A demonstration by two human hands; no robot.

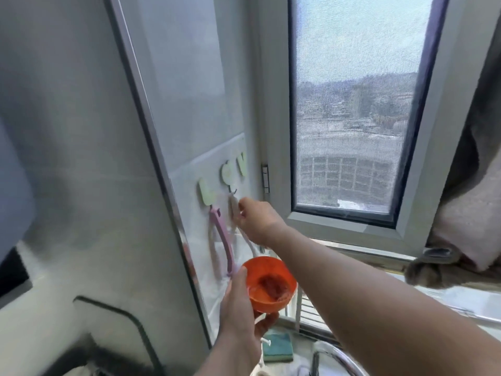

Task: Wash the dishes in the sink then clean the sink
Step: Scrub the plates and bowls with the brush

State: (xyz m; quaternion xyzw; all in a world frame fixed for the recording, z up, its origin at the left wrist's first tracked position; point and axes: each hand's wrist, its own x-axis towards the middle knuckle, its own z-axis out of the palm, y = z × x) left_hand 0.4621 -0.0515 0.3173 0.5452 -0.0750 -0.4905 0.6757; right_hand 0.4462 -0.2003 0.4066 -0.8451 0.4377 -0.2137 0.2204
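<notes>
Sink itself out of frame; only a curved chrome faucet [339, 354] cut off at the bottom edge. Whole view soft and blurred, small details unreliable.

Left hand [241, 308] grips an orange bowl [268, 283] from the side, thumb on the rim, fingers curled underneath. Bowl round, smooth plastic look, reddish residue inside, held up in front of the wall below the hooks.

Right hand [254, 218] reaches up to the wall, fingertips pinching a pale brush handle [233, 206] hanging from a dark hook under a letter-shaped hook plate [226, 172]. Brush lower end hidden behind the hand and bowl; head not visible.

Pink brush [221, 240] hangs just beside, long curved handle, lower end partly behind the bowl.

Green-and-yellow sponge [278, 346] lies flat below, rectangular, partly covered by left hand.

Window [352, 104] with mesh screen to the right; grey cloth [466, 185] cut off at the right edge.
</notes>
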